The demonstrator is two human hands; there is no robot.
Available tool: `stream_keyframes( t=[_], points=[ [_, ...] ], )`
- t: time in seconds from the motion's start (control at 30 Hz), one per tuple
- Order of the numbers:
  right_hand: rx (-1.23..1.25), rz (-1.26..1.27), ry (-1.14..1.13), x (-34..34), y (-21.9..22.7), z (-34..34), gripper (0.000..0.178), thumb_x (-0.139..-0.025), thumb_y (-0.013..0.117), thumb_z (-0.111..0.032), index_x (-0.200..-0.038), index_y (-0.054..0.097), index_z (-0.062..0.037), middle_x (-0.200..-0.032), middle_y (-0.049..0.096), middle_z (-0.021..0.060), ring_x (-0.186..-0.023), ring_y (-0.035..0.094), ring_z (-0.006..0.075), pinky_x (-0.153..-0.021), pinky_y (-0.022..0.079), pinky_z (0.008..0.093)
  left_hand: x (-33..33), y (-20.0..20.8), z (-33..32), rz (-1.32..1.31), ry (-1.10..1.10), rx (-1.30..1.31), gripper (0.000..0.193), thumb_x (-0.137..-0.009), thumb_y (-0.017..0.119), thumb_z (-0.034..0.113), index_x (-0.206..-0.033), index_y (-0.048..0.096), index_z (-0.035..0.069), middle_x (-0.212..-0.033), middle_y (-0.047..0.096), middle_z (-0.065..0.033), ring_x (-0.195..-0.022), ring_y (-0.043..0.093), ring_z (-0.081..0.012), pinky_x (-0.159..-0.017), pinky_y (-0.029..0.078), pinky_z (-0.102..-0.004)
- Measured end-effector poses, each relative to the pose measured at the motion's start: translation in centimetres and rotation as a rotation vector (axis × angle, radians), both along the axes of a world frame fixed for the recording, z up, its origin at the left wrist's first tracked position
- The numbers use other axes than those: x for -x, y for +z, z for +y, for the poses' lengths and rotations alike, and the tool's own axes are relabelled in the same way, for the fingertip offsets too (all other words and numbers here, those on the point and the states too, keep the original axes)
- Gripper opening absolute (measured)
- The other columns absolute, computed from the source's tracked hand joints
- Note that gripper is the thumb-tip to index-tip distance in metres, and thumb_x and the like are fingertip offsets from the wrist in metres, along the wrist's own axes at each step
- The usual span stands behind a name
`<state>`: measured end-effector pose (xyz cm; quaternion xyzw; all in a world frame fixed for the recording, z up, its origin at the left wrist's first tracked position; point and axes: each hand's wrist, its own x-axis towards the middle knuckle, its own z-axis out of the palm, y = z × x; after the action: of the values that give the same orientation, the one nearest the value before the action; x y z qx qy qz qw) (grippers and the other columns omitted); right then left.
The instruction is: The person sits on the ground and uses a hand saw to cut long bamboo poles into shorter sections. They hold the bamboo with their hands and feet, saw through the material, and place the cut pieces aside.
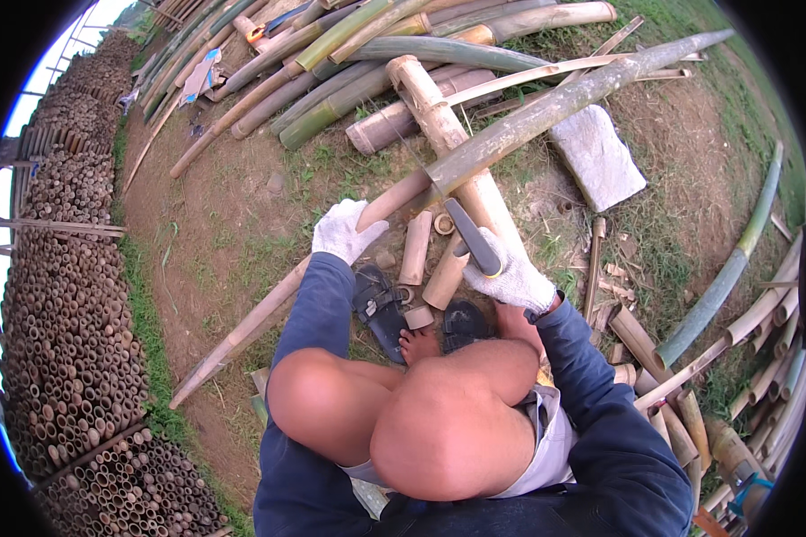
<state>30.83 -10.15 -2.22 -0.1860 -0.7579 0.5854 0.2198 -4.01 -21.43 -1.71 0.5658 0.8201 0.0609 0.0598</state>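
Your white-gloved left hand grips a long tan bamboo pole, your white-gloved right hand a straight grey-bladed tool.

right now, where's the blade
In the head view, the blade is just right of centre, gripped in the gloved right hand, its tip just below the thick bamboo pole.

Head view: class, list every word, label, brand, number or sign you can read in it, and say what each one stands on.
None can be read in this view.
Dark tool in the right hand: no legible marking.
Blue-and-brown scrap by the bamboo pile: any print is too small and blurred to read.
Dark sandals: no lettering can be made out.
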Motion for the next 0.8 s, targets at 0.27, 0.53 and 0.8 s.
stream_keyframes(
  t=[0.27, 0.53, 0.8],
  points=[
    [-0.237, -0.203, 0.078, -7.7, -2.2, -3.7, 0.087, -0.109, 0.068, -0.049, -0.174, 0.036, -0.0012, -0.176, 0.04, 0.0186, -0.163, 0.036, 0.0349, -0.136, 0.027, 0.0462, 0.3, -0.7, -0.1, 0.0, -0.011, -0.009, 0.061, -0.093, 0.085, 0.056, -0.131, 0.078, 0.008, -0.12, 0.076, -0.0178, -0.115, 0.073, -0.041, -0.1, 0.059, -0.0505],
    [-0.052, 0.001, -0.054, 0.7, -2.3, 0.5, 0.051, -0.101, 0.085, -0.026, -0.143, 0.062, -0.0067, -0.122, 0.068, 0.0112, -0.114, 0.069, 0.0269, -0.106, 0.055, 0.0395, 2.6, -0.7, -0.5, -0.113, -0.045, 0.035, 0.063, -0.095, 0.084, 0.057, -0.137, 0.075, 0.011, -0.125, 0.076, -0.0178, -0.12, 0.073, -0.0409, -0.104, 0.058, -0.0502],
    [0.004, -0.141, -0.001, 0.5, 1.4, -0.3, 0.056, -0.101, 0.086, -0.032, -0.144, 0.064, -0.0032, -0.129, 0.069, 0.0172, -0.122, 0.068, 0.0311, -0.11, 0.055, 0.0436, 0.7, -1.3, 1.6, -0.06, -0.059, -0.106, 0.092, -0.089, 0.085, 0.066, -0.158, 0.062, 0.011, -0.153, 0.068, -0.0206, -0.143, 0.062, -0.0415, -0.123, 0.05, -0.0509]
  ],
)
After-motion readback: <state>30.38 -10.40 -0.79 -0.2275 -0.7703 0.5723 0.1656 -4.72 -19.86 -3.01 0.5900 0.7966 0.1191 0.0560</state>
